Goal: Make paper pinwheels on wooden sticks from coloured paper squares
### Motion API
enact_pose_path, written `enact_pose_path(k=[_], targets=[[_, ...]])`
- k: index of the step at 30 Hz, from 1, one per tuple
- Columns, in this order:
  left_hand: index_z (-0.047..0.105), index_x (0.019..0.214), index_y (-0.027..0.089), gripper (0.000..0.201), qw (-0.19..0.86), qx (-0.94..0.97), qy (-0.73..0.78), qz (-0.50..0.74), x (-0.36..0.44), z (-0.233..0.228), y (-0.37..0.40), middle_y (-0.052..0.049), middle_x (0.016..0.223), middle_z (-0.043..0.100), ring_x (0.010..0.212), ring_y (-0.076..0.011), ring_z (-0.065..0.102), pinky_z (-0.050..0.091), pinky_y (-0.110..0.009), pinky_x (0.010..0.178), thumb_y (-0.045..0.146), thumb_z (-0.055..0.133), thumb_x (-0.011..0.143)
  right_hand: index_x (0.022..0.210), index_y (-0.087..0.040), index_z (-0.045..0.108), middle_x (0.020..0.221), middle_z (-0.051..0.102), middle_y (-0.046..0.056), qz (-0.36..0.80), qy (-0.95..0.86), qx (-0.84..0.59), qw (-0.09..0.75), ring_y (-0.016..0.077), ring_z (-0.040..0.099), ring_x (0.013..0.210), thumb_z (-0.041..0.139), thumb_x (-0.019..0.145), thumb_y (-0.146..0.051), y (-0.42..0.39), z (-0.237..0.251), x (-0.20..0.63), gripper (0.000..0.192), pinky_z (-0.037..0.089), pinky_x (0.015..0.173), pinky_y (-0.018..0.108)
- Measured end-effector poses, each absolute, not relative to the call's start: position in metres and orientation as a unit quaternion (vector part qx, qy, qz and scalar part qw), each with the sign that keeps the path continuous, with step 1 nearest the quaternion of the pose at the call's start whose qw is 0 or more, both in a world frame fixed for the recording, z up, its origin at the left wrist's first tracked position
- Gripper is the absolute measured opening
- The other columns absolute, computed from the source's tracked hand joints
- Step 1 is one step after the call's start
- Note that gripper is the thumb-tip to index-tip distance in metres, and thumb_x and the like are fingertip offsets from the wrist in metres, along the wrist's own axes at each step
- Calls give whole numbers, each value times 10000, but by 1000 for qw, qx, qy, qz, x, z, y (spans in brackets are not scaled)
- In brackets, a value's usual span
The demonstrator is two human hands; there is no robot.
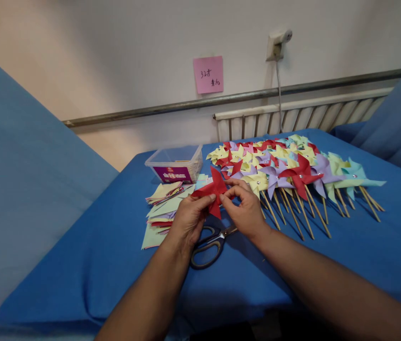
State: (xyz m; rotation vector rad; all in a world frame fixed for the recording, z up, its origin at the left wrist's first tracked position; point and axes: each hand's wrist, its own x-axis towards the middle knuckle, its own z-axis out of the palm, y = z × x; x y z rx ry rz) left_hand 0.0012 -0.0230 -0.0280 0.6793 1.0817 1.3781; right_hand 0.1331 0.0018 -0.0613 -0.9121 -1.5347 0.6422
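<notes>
A red paper pinwheel (217, 182) is held up between both hands above the table. My left hand (191, 215) is closed on it, thumb pressed near its centre. My right hand (243, 206) pinches it from the right side; whether a pin is between those fingertips I cannot make out. Below the hands lie scissors (210, 250) with dark handles, their blades pointing right and partly hidden by my right hand. Just left of my left hand are stacks of coloured paper (156, 222) in green, yellow, red and purple.
A clear plastic box (175, 156) with a purple label stands behind the paper stacks. Many finished pinwheels (302, 176) on wooden sticks lie at the right on the blue cloth (357, 265). Behind are a radiator (253, 124), a metal rail (172, 109) and a pink note (208, 75).
</notes>
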Motion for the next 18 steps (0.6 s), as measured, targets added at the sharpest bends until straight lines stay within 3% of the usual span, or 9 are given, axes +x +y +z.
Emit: enact_pose_path(k=[7, 11, 15, 18], targets=[[712, 771, 96, 278, 559, 305, 499, 588, -2, -33, -21, -52, 648, 692, 509, -121, 584, 448, -226, 505, 219, 825, 548, 655, -208, 592, 955, 650, 73, 287, -660, -373, 586, 218, 605, 1043, 614, 792, -229, 2, -62, 132, 141, 443, 941, 381], [725, 761, 97, 262, 551, 324, 498, 586, -5, -36, -19, -60, 659, 700, 540, -133, 602, 470, -236, 545, 232, 817, 556, 726, -208, 581, 1003, 652, 69, 319, -629, -367, 606, 209, 611, 1015, 645, 776, -265, 3, -62, 132, 99, 453, 936, 385], [723, 721, 109, 229, 547, 348, 509, 566, -6, -37, -21, -57, 648, 695, 542, -136, 600, 478, -245, 561, 254, 816, 570, 907, -213, 561, 908, 665, 33, 434, -549, -358, 618, 182, 640, 862, 706, 711, -295, 6, -62, 130, 257, 513, 823, 358], [742, 759, 115, 218, 535, 384, 518, 545, -4, -33, -23, -60, 676, 710, 533, -126, 590, 470, -236, 558, 230, 801, 584, 922, -213, 542, 800, 674, 5, 550, -500, -326, 584, 169, 650, 732, 740, 663, -327, 8, -62, 128, 346, 536, 705, 330]])
